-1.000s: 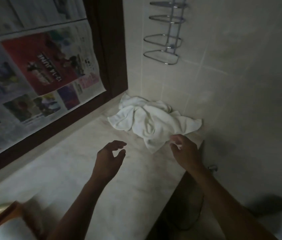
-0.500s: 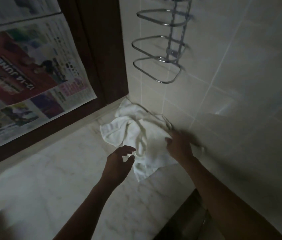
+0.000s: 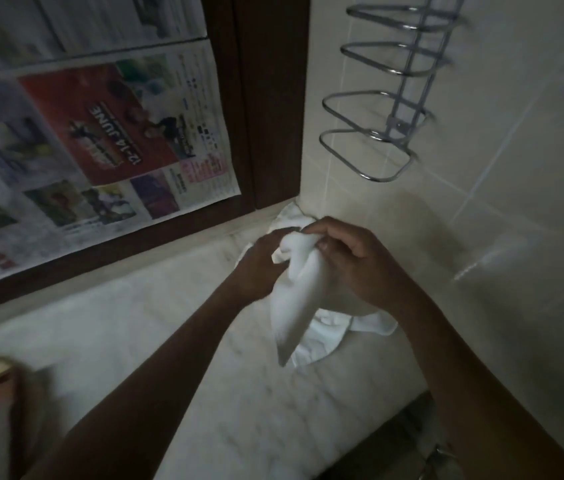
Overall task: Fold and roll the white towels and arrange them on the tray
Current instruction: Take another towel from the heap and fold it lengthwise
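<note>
in the centre of the frame both hands grip one crumpled white cloth towel (image 3: 294, 299). the left hand (image 3: 261, 268) and the right hand (image 3: 360, 268) have the fingers curled around its top part. its hanging tip points down over the pale marble counter (image 3: 187, 375), where more white cloth lies bunched, below the chrome wire rack (image 3: 377, 133) in the upper right.

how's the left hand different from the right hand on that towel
The left hand grips the white towel from the newspaper side; the right hand grips it from the tiled wall side. The left hand looks motion-blurred, while the right hand is sharper, with its curled fingers plain to see. Both grip the bunched top of the same towel, which hangs down to a point.
</note>
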`<state>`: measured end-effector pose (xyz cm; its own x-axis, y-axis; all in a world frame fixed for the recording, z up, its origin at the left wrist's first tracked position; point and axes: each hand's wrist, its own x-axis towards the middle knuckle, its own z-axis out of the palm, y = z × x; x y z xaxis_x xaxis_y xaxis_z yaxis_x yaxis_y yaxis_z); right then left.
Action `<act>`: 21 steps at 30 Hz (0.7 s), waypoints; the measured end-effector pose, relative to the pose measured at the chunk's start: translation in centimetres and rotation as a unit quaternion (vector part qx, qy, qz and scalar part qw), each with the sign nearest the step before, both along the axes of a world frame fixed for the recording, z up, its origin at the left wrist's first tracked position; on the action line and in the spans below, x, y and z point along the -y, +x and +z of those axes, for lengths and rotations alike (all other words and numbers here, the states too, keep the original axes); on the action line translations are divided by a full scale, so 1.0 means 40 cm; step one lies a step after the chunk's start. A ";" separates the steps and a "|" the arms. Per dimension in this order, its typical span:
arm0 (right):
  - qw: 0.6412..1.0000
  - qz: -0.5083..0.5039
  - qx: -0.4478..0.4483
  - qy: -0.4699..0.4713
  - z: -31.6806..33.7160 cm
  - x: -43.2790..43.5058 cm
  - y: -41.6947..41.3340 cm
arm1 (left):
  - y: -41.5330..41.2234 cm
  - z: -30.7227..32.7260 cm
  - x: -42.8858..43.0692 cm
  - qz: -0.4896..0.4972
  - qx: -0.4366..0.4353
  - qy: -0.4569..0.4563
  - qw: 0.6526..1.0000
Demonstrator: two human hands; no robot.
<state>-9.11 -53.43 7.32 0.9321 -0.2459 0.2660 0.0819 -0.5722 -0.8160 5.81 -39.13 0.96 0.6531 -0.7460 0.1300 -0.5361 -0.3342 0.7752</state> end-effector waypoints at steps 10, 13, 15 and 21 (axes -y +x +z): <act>1.000 -0.012 -0.009 0.026 0.036 -0.123 -0.107 | -0.175 0.261 -0.301 0.063 -0.184 -0.174 0.965; 0.998 0.021 -0.040 0.041 0.024 -0.225 -0.140 | -0.273 0.302 -0.408 0.087 -0.234 -0.183 0.951; 0.996 0.051 -0.055 0.048 0.024 -0.301 -0.173 | -0.352 0.307 -0.488 0.097 -0.304 -0.170 0.932; 0.992 0.088 -0.082 0.035 -0.014 -0.490 -0.270 | -0.486 0.235 -0.675 0.149 -0.178 -0.056 0.971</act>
